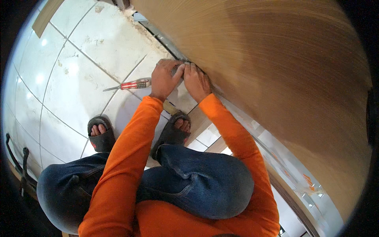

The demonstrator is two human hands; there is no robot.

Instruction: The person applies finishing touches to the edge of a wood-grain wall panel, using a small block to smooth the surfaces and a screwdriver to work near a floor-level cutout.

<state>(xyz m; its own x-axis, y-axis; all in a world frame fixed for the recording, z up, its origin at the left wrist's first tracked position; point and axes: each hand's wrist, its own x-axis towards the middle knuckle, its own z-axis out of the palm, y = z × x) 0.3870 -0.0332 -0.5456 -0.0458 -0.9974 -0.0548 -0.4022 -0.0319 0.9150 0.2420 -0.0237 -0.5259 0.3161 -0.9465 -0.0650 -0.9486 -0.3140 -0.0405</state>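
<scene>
Both my hands meet at the lower edge of a large wood-grain panel (252,51). My left hand (165,78) is closed there, its thumb reaching toward the other hand and its fingertips at the dark edge strip (166,44). Beside it, my right hand (197,82) has its fingers bent and pressed together against the same edge. Whatever the fingertips pinch is too small or hidden to make out. A screwdriver (134,84) with a red and grey handle lies on the floor just left of my left hand, its shaft pointing left.
White floor tiles (75,98) bear dirt and debris. My feet in dark slide sandals (103,138) stand close below the screwdriver. A wooden strip (46,17) lies at upper left, black cables (24,170) at lower left. Clear plastic wrap (292,158) lines the panel's lower right.
</scene>
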